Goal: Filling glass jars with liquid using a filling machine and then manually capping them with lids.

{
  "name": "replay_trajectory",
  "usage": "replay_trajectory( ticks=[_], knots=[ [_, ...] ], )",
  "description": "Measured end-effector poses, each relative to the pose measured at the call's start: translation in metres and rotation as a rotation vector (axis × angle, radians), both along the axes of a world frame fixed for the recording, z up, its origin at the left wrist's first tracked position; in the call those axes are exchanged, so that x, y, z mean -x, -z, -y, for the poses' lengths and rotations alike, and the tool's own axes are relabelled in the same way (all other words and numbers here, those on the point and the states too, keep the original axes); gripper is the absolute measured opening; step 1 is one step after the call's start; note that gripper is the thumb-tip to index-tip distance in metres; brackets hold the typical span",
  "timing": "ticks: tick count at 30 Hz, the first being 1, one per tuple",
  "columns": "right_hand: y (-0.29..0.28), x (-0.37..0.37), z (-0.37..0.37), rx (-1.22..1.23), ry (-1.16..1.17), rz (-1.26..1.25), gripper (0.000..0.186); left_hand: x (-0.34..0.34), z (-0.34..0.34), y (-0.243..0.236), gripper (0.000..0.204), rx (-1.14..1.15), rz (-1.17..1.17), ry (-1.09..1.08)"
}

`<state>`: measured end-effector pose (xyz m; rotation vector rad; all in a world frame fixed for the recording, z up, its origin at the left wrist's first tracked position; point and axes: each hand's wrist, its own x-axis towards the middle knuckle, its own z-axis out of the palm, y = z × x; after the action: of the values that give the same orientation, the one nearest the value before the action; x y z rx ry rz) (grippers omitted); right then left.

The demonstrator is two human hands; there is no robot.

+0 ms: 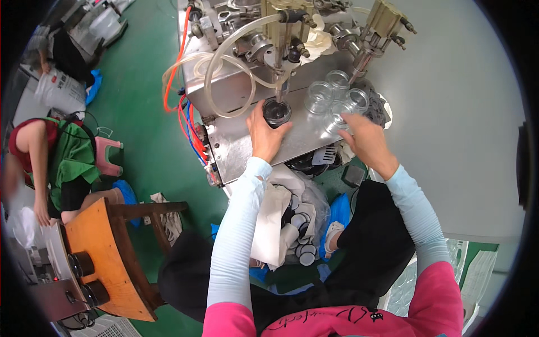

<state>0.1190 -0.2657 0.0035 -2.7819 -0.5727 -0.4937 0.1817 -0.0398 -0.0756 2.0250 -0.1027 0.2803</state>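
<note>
And there it was: green floor [143, 67] down the left of the frame, a broad grey tabletop [449, 140] filling the right, and the steel machine ledge [233, 149] set between them at upper centre. A wooden chair [92, 236] stood at lower left, and a white bag [266, 222] bulged just below centre with round lids [306, 254] inside.

Now the hands! The left hand [264, 135], near the centre, had fingers and thumb curled around a dark-filled jar [277, 114], a snug hold, right under the machine's nozzle [282, 87]. Over to the right, the right hand [365, 140] reached up and leftward, thumb and fingers parted, fingertips at the nearest clear jar [337, 114]; whether they had closed on its rim, I couldn't tell.

And here was the key line: that clear jar lay to the right of the left hand's jar, with the right hand plainly the nearer. Round from above, it offered no long axis across the ledge. Other clear jars [319, 96] clustered just beyond it, higher in the frame.
</note>
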Motion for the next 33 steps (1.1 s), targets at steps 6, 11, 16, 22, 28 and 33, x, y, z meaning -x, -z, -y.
replay_trajectory(
  ticks=[6, 11, 16, 22, 28, 33],
  knots=[
    [0.026, -0.001, -0.041, -0.059, -0.07, -0.025, 0.008, 0.03, -0.022, -0.006, 0.079, -0.13, 0.001, -0.033],
    [0.027, -0.021, -0.082, -0.101, -0.167, -0.044, 0.003, 0.064, -0.052, -0.015, 0.087, -0.176, -0.086, -0.039],
    [0.038, -0.038, -0.081, -0.166, -0.198, -0.021, 0.013, 0.079, -0.109, -0.038, 0.07, -0.406, 0.254, -0.127],
    [0.038, -0.041, -0.089, -0.182, -0.187, -0.015, 0.017, 0.072, -0.198, -0.004, 0.046, -0.121, -0.276, -0.253],
    [0.007, -0.005, -0.082, -0.587, -0.192, -0.482, 0.016, 0.064, -0.2, 0.02, 0.036, 0.511, -0.668, 0.023],
    [0.121, 0.027, -0.057, -0.389, -0.062, -1.461, 0.024, 0.054, -0.194, 0.038, 0.022, 0.621, -0.776, 0.061]
  ],
)
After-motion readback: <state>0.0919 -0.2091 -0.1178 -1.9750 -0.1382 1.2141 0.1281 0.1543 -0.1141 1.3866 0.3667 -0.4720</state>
